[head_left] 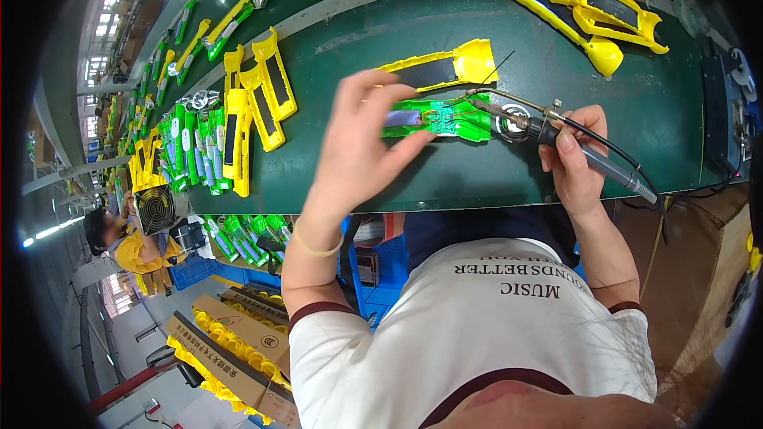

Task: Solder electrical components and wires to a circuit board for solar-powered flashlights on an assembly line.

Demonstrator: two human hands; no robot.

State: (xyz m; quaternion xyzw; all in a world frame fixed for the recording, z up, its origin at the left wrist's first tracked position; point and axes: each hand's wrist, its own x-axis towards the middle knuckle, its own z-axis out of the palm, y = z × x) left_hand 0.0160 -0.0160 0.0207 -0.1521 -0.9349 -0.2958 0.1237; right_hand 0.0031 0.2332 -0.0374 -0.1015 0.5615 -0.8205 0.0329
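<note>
A green flashlight half-shell [477,129] lies on the bench, holding a small circuit board [441,117] with thin red wires and a purple-blue battery cell [403,118]. My left hand [358,139], slightly blurred, spans the shell's left end, fingers on the far edge and thumb on the near edge. In my right hand [576,160] is a soldering iron [592,155] with a grey handle and a thin solder-feed tube. Its tip reaches over the board's right part; contact cannot be made out. A round silver reflector [513,121] sits at the shell's right end, partly behind the iron.
Just beyond lies a yellow half-shell [474,62]. Yellow shells [616,8] pile up at the far right; more yellow [258,87] and green shells [191,143] stand at left. A dark box-shaped device [719,107] with cables is right. Another person [131,246] sits far left.
</note>
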